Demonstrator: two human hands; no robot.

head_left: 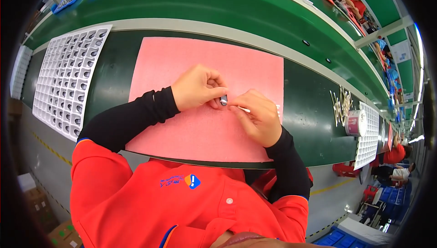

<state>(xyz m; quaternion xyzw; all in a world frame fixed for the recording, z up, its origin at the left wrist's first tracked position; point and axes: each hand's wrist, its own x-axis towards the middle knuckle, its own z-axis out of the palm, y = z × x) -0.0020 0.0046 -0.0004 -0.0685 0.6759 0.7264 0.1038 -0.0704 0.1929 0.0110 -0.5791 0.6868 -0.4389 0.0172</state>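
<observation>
Over a pink mat (182, 136) on the dark green table, my left hand (195, 88) pinches a small dark grey, shiny part (223, 100) between thumb and fingertips. My right hand (260, 117) is close beside it, its fingers closed round a thin cotton swab (244, 109). One white tip of the swab shows below the fingers. The other end is hidden, so I cannot tell whether it touches the part. Both hands are above the middle of the mat.
At the left lies a white compartment tray (51, 82) with many small dark parts. To the right are loose cotton swabs (340, 104), a round white tub (356, 123) and another white tray (368, 141). A green conveyor (218, 9) runs beyond the table, carrying a dark piece (306, 43).
</observation>
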